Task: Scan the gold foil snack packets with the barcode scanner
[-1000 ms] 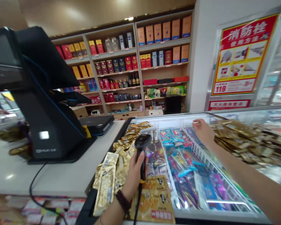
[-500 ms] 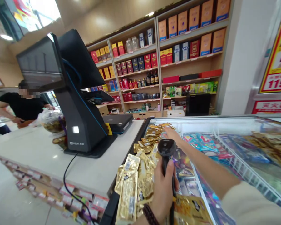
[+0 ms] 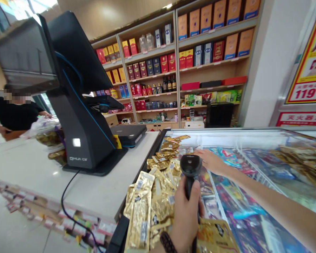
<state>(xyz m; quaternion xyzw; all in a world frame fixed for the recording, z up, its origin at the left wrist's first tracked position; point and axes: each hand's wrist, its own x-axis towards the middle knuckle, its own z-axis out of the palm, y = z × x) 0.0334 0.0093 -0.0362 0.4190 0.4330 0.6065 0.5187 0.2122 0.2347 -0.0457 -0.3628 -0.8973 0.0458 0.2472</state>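
Note:
My left hand (image 3: 185, 211), with a dark beaded bracelet at the wrist, is wrapped round the handle of a black barcode scanner (image 3: 191, 164). The scanner's head points away from me, above the glass top of a display freezer (image 3: 242, 200). Reaching in from the right, my right hand (image 3: 213, 162) is over the glass just beyond the scanner; its fingers stretch leftward, partly behind the scanner head, and I see nothing held. Gold foil packets (image 3: 163, 207) lie heaped along the freezer's left side. Another gold packet (image 3: 217, 235) lies flat beside my left wrist.
A black point-of-sale terminal (image 3: 86, 140) stands on the white counter (image 3: 94, 191) at left, its cable hanging over the edge. A flat black device (image 3: 129, 135) sits behind it. Beyond the counter is a person (image 3: 15, 112). Shelves of boxes (image 3: 152, 66) line the back.
My right hand has moved right and nearer, away from the far gold packets. My left hand still grips the scanner. The view has shifted slightly to the right.

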